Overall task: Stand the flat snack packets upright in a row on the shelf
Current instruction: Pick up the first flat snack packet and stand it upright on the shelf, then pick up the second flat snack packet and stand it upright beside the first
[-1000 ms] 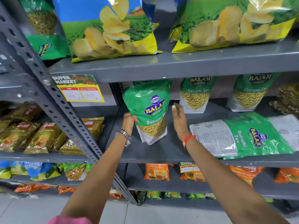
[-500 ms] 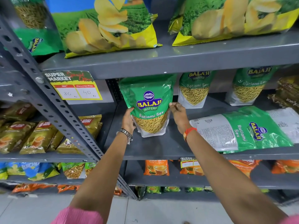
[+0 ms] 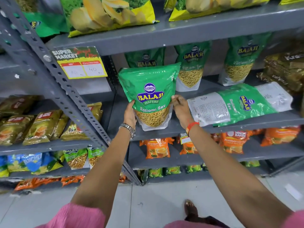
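Observation:
A green Balaji Ratlami Sev packet (image 3: 150,94) stands upright at the front left of the grey shelf (image 3: 246,122). My left hand (image 3: 130,114) grips its left edge and my right hand (image 3: 181,109) grips its right edge. Behind it another green packet (image 3: 144,59) stands upright, mostly hidden. Two more upright packets stand at the back, one in the middle (image 3: 191,66) and one further right (image 3: 241,61). A flat green packet (image 3: 236,104) lies on its side just right of my right hand, with a second flat one (image 3: 276,96) under its far end.
Brown snack packets (image 3: 286,69) sit at the shelf's right end. A slanted perforated steel upright (image 3: 65,84) and a yellow price tag (image 3: 82,63) are to the left. Large chip bags (image 3: 108,14) fill the shelf above; orange tea packs (image 3: 158,148) fill the one below.
The held packet has turned from tilted to upright and come forward to the shelf's front edge, uncovering another packet behind it. Both hands stay on its sides.

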The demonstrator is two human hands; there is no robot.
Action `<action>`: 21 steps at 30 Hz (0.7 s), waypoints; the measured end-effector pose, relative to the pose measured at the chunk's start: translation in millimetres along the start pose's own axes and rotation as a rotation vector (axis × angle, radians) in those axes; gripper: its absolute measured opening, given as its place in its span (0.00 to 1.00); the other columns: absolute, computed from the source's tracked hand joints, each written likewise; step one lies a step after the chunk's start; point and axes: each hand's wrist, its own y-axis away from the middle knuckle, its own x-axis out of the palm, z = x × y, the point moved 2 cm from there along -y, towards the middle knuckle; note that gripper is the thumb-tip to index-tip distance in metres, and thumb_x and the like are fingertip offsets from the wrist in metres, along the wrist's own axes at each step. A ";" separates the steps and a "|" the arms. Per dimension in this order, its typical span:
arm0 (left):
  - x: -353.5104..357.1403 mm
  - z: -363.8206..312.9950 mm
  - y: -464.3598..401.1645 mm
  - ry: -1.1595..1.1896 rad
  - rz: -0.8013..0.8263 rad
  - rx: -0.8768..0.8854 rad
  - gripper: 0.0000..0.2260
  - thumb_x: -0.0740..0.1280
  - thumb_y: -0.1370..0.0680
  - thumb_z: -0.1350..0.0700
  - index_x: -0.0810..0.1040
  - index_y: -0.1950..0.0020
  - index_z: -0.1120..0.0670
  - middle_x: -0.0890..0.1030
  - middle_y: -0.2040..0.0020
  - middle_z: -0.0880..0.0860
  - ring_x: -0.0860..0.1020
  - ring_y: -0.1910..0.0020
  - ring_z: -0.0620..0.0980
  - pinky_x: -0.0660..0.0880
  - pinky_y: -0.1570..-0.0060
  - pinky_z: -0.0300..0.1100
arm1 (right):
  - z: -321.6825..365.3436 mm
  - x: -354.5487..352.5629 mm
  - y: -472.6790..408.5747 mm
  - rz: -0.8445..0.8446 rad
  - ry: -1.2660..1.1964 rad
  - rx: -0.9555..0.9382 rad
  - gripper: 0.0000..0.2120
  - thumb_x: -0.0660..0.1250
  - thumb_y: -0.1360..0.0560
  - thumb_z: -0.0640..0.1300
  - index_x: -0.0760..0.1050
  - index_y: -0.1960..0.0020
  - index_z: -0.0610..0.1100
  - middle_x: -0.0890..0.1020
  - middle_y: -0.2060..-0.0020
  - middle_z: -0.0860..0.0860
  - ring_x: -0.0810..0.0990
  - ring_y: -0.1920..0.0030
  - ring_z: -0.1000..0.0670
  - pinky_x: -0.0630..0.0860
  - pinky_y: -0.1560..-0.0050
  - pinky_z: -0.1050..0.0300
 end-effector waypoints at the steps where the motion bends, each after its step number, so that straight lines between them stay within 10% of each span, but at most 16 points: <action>1: 2.5 -0.2 7.5 0.023 0.012 0.002 0.21 0.53 0.21 0.50 0.66 0.31 0.58 0.70 0.30 0.58 0.72 0.38 0.55 0.66 0.43 0.44 | 2.1 -0.7 6.2 -0.011 0.008 0.002 0.11 0.58 0.22 0.42 0.70 0.62 0.52 0.77 0.60 0.49 0.75 0.56 0.53 0.73 0.51 0.56; 6: 7.8 8.2 25.4 0.068 -0.207 0.092 0.21 0.55 0.21 0.52 0.65 0.30 0.59 0.69 0.32 0.57 0.67 0.32 0.54 0.62 0.34 0.46 | -1.3 -7.3 17.5 0.024 0.014 0.006 0.11 0.54 0.21 0.40 0.72 0.42 0.41 0.78 0.46 0.41 0.75 0.45 0.47 0.72 0.37 0.46; 10: 21.2 62.0 54.7 -0.179 -0.709 0.134 0.12 0.59 0.24 0.62 0.74 0.48 0.70 0.76 0.49 0.68 0.74 0.49 0.62 0.67 0.52 0.51 | -17.0 -51.4 47.3 -0.337 -0.255 0.134 0.10 0.55 0.23 0.33 0.71 0.44 0.35 0.77 0.56 0.46 0.75 0.53 0.46 0.73 0.47 0.50; 14: 96.9 103.8 69.7 -0.244 -0.235 0.185 0.15 0.59 0.26 0.69 0.70 0.68 0.53 0.71 0.66 0.50 0.71 0.63 0.50 0.67 0.53 0.43 | -51.0 -116.1 64.5 -0.720 -0.333 0.325 0.03 0.59 0.24 0.33 0.66 0.53 0.39 0.75 0.53 0.37 0.74 0.59 0.45 0.74 0.57 0.56; 18: 172.3 86.3 45.7 -0.624 0.058 0.538 0.07 0.61 0.27 0.66 0.78 0.55 0.60 0.75 0.56 0.57 0.73 0.56 0.54 0.69 0.53 0.30 | -34.7 -155.0 31.0 -0.931 -0.363 0.265 0.17 0.67 0.28 0.37 0.64 0.43 0.38 0.71 0.55 0.47 0.72 0.53 0.45 0.73 0.45 0.51; 21: 223.8 68.8 9.6 -0.827 0.146 0.613 0.09 0.62 0.26 0.61 0.78 0.47 0.58 0.79 0.46 0.59 0.75 0.46 0.58 0.73 0.43 0.49 | -51.1 -170.0 20.2 -0.830 -0.452 0.345 0.12 0.66 0.26 0.39 0.63 0.48 0.43 0.72 0.59 0.47 0.72 0.61 0.48 0.72 0.52 0.51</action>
